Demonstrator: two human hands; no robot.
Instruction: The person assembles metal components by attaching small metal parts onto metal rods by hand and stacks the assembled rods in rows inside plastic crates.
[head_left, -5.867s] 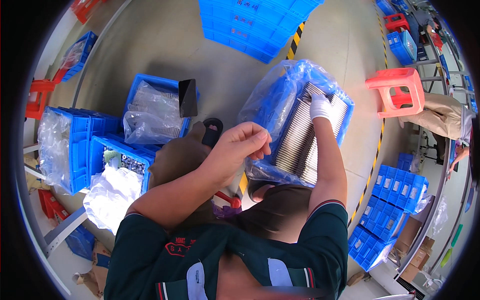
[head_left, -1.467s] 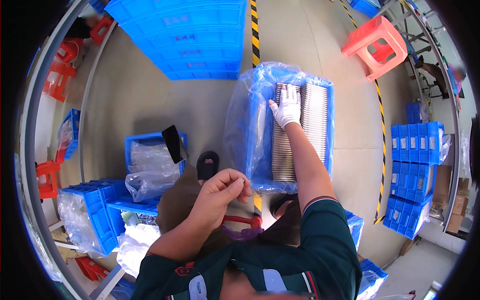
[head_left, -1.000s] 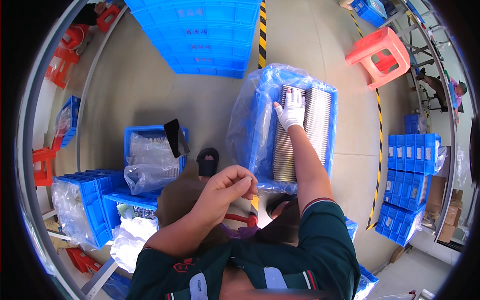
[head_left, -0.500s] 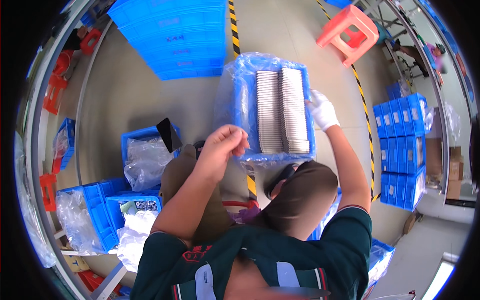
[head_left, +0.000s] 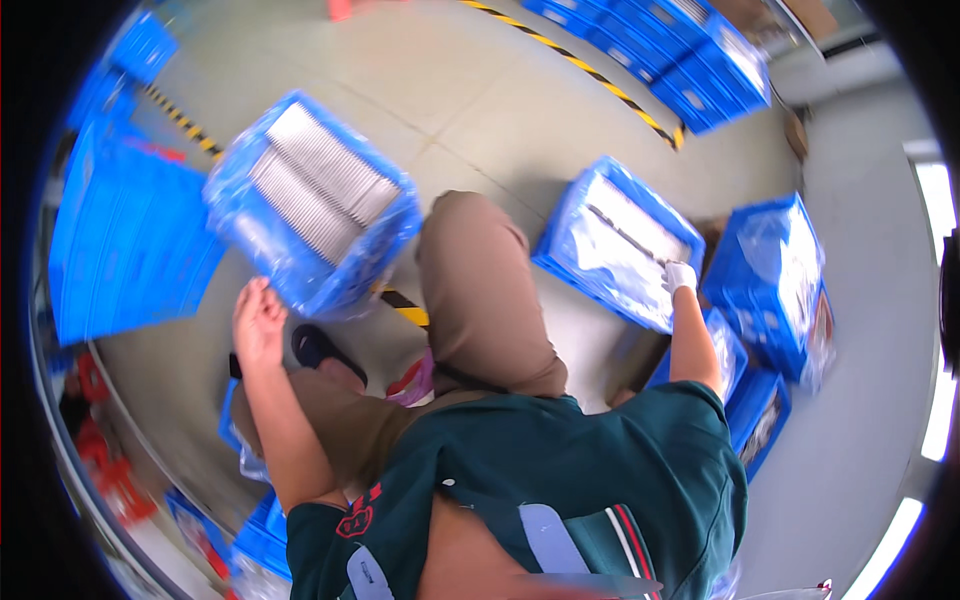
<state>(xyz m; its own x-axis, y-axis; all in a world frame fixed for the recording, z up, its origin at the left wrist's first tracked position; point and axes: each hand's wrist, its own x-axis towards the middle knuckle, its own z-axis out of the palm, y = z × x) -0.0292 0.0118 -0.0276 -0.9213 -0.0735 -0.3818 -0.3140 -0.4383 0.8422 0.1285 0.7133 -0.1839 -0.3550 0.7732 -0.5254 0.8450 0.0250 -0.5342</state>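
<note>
My bare left hand [head_left: 259, 318] is beside the near left corner of a blue plastic crate [head_left: 225, 190]. Its fingers are curled in, and I cannot make out anything in them. That crate is lined with clear plastic film and holds two rows of thin silvery plates [head_left: 325, 190] packed on edge. Over to the right, my right hand [head_left: 680, 277] wears a white glove and reaches to the near right end of a second blue crate [head_left: 597, 292]. Pale plates [head_left: 625, 215] and film fill this crate, with a dark gap between rows. The gloved fingertips are too blurred to read.
Stacked blue crates [head_left: 130, 240] rise at the left. More crates [head_left: 765, 265] with plastic film stand at the right, near a grey wall [head_left: 850, 200]. Another stack [head_left: 690, 75] is at the far right. Black-and-yellow tape [head_left: 590, 70] crosses the floor. My knee [head_left: 480, 240] lies between the two filled crates.
My view has swung right, so the first crate now appears at the left. My right hand has left that crate's right side and reached to the second crate. My left hand stays near the first.
</note>
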